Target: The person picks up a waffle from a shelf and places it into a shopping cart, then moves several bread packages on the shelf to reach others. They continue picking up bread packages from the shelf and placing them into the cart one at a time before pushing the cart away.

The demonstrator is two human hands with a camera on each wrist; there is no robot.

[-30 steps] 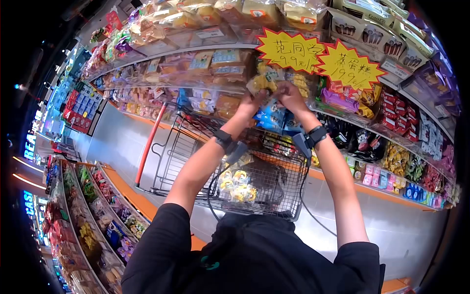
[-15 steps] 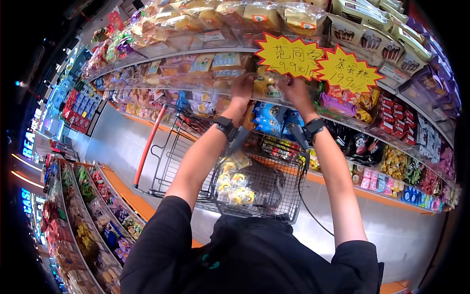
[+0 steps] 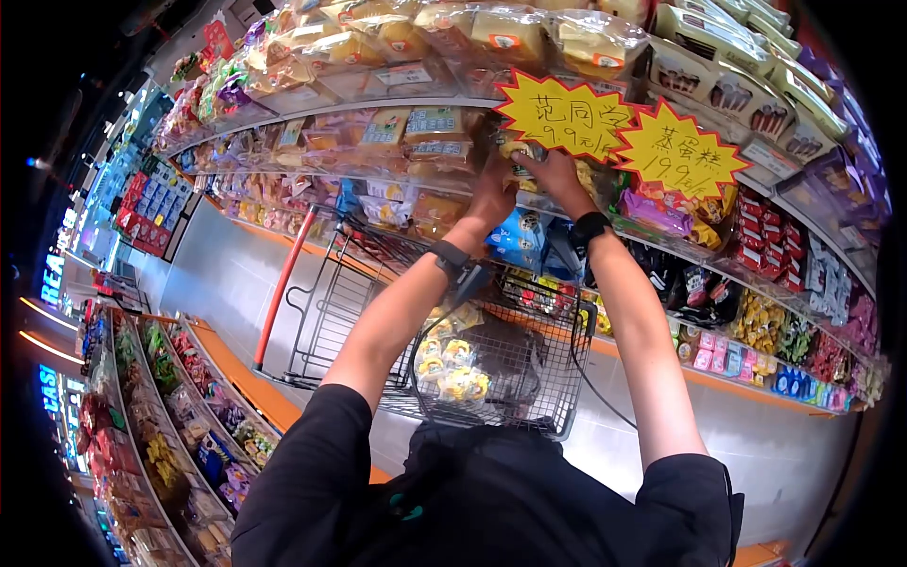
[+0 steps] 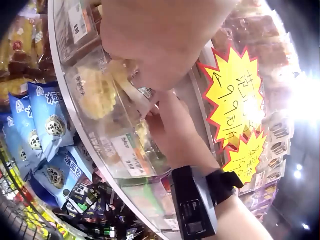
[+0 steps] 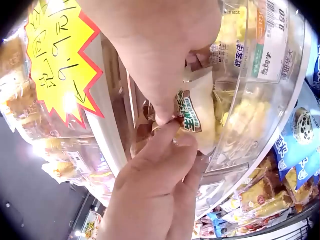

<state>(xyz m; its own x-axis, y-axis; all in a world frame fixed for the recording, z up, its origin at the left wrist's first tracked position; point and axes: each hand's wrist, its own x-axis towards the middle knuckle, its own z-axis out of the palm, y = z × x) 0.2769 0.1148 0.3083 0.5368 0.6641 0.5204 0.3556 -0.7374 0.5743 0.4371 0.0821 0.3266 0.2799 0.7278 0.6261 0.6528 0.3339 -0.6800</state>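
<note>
At the shelf bin, my left hand (image 3: 491,191) and right hand (image 3: 564,180) meet at the fingertips around a small wrapped pastry (image 5: 201,107). Its clear-and-white wrapper carries a green-lettered label with brown edging. In the right wrist view, the left hand (image 5: 152,192) pinches the wrapper from below, while the right hand (image 5: 160,45) grips it from above, thumb tip by the label. Fingers hide part of the packet. Behind the clear front of the bin (image 4: 75,102) lie more yellow wrapped pastries (image 4: 96,92).
A wire shopping cart (image 3: 515,406) stands below my arms with several yellow wrapped pastries (image 3: 453,369) in it. Starburst price signs (image 3: 562,111) hang just above the hands. Blue bags (image 3: 517,238) sit beneath the bin. Another stocked shelf (image 3: 189,416) runs at left.
A pastry was held up before the bin; then the hands moved apart and down at the bin. Now they are together again on a wrapped pastry there. The cart's pastries look the same.
</note>
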